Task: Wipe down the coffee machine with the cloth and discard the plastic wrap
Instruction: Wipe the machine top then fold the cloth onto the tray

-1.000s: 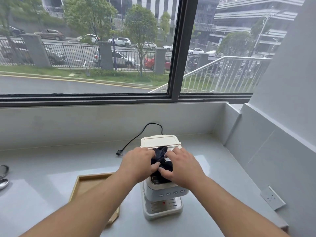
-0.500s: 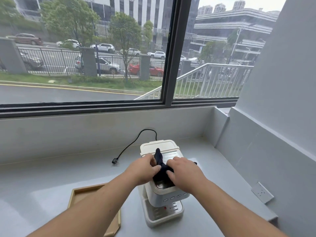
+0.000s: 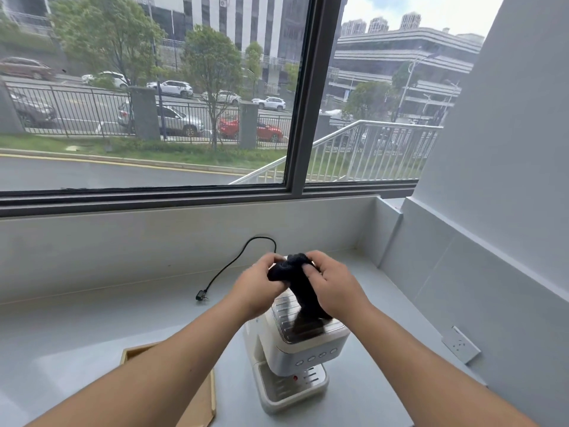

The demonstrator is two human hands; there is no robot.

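Black cloth (image 3: 297, 285) bunched between both hands: left hand (image 3: 257, 286) and right hand (image 3: 334, 286) pinching it above white coffee machine (image 3: 303, 343), lower end touching its top.

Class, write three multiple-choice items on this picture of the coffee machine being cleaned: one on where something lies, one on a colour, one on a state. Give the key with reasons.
1. Where does the wooden tray lie relative to the coffee machine?
A. To its left
B. To its right
C. On top of it

2. What colour is the cloth?
A. White
B. Black
C. Yellow

3. What is the state of the power cord's plug?
A. In the wall socket
B. Lying loose on the counter
C. Held in a hand

Key: 1 A, the tray sits left of the machine's base. 2 B, the cloth bunched between the left hand and right hand is black. 3 B, the plug rests on the counter, unconnected.
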